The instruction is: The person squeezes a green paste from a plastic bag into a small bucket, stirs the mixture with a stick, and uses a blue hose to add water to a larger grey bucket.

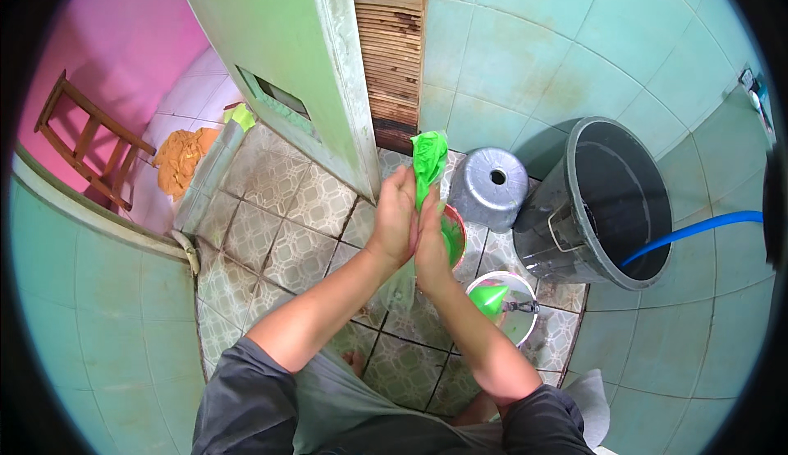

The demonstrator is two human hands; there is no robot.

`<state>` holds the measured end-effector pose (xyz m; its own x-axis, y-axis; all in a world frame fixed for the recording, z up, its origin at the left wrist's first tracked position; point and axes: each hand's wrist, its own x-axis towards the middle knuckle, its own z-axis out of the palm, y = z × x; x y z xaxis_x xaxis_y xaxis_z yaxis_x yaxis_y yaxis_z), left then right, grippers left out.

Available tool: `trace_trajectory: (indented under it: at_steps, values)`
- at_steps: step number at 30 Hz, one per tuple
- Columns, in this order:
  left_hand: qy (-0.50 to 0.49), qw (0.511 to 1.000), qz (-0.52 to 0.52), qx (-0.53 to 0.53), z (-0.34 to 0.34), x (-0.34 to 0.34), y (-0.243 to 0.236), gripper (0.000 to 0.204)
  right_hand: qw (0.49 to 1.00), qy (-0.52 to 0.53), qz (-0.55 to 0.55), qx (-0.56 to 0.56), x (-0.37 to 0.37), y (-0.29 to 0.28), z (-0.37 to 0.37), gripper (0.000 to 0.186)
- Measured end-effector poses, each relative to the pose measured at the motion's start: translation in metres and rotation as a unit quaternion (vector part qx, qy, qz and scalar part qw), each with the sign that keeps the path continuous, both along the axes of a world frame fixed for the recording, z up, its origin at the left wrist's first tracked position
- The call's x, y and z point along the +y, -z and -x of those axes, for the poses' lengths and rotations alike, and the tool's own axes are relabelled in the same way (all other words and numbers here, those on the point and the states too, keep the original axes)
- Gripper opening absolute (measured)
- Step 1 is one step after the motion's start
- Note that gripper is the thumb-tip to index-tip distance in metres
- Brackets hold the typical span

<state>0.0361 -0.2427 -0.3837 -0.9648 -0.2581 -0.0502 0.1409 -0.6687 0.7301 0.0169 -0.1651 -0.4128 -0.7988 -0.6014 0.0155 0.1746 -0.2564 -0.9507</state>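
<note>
A crumpled, bright green piece of thin cloth or plastic [429, 159] sticks up from between my hands; its exact kind cannot be told. My left hand [394, 218] and my right hand [430, 233] are pressed palm to palm around its lower part, fingers pointing away from me. Behind my right hand, partly hidden, stands a red-rimmed bucket [461, 245] with green inside. Closer to me is a white bucket [535, 324], holding a green pointed piece [489, 298] and a dark handled item [520, 306].
A large grey bin [546, 245] stands at the right with a blue hose [698, 229] running into it. Beside it sits an upturned metal pot [490, 184]. A green door [279, 52] stands ajar. Past the doorway lie an orange cloth [184, 163] and a wooden frame [90, 139].
</note>
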Motion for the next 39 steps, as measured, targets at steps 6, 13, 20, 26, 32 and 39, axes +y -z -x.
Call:
trace_trajectory:
  at_steps: [6, 13, 20, 26, 32, 39]
  values:
    - [0.028, 0.999, -0.014, 0.018, -0.006, 0.024, -0.013, 0.070, 0.999, 0.010, 0.038, 0.021, 0.013, -0.007, 0.012, 0.064]
    - [-0.007, 0.997, 0.032, 0.063, 0.002, 0.025, -0.008, 0.064, 0.998, 0.019, 0.031, 0.048, 0.012, -0.007, 0.013, 0.058]
    - [-0.076, 0.995, 0.056, -0.005, 0.005, 0.008, -0.001, 0.044, 0.959, 0.079, -0.035, 0.271, 0.022, -0.003, 0.003, 0.044]
    - [-0.036, 0.986, 0.162, -0.033, 0.002, 0.002, -0.004, 0.041, 0.974, 0.147, -0.033, 0.170, 0.033, -0.013, 0.027, 0.031]
    - [-0.113, 0.952, 0.265, -0.104, -0.004, -0.001, -0.024, 0.031, 0.979, 0.166, 0.073, 0.091, 0.046, -0.016, 0.054, 0.014]
    - [-0.167, 0.921, 0.346, -0.070, -0.002, 0.011, -0.022, 0.026, 0.970, 0.163, 0.018, 0.181, 0.042, -0.029, 0.035, 0.010]
